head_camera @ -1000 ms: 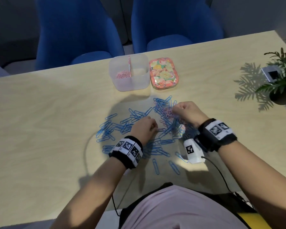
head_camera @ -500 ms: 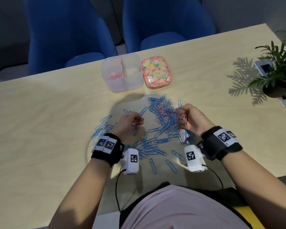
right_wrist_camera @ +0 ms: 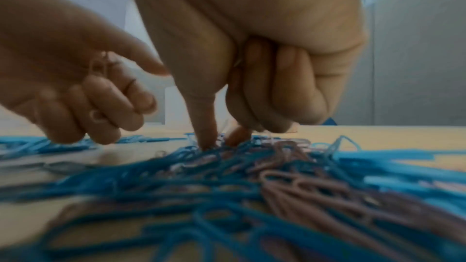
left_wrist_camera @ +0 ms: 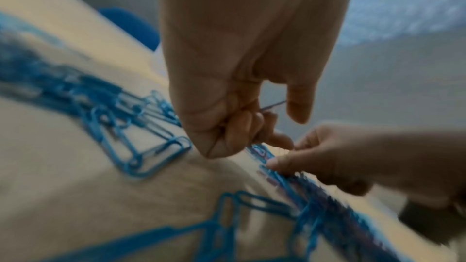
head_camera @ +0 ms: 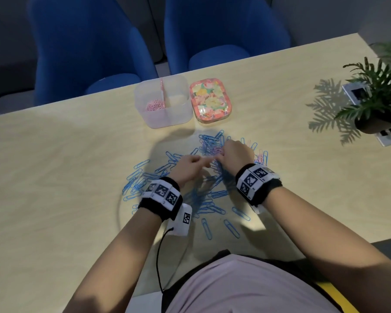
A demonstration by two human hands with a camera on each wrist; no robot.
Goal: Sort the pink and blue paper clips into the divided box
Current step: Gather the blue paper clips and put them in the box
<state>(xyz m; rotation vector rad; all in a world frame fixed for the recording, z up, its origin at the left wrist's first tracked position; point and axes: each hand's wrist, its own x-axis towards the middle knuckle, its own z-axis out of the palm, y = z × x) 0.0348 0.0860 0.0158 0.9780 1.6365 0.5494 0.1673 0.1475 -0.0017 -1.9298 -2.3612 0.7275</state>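
Observation:
A clear divided box (head_camera: pixel 183 114) stands at the table's far edge, with pink clips (head_camera: pixel 153 106) in its left compartment; I see nothing in the right one. Blue paper clips (head_camera: pixel 215 193) lie spread on the table, with pink ones (right_wrist_camera: pixel 285 158) mixed in at the pile's far right. My left hand (head_camera: pixel 202 161) has its fingers curled around a few pink clips (right_wrist_camera: pixel 97 69). Close beside it, my right hand (right_wrist_camera: pixel 221 139) pinches into the pile with thumb and forefinger (right_wrist_camera: pixel 205 130), its other fingers curled into the palm.
A floral lid (head_camera: pixel 210 99) lies right of the box. A potted plant (head_camera: pixel 379 102) and a table socket (head_camera: pixel 357 93) sit at the far right. Two blue chairs (head_camera: pixel 88 48) stand behind the table. A cable (head_camera: pixel 159 256) hangs from my left wrist.
My left hand has moved right and forward until it is next to the right hand. The right hand has turned palm down and dropped its fingertips into the pile.

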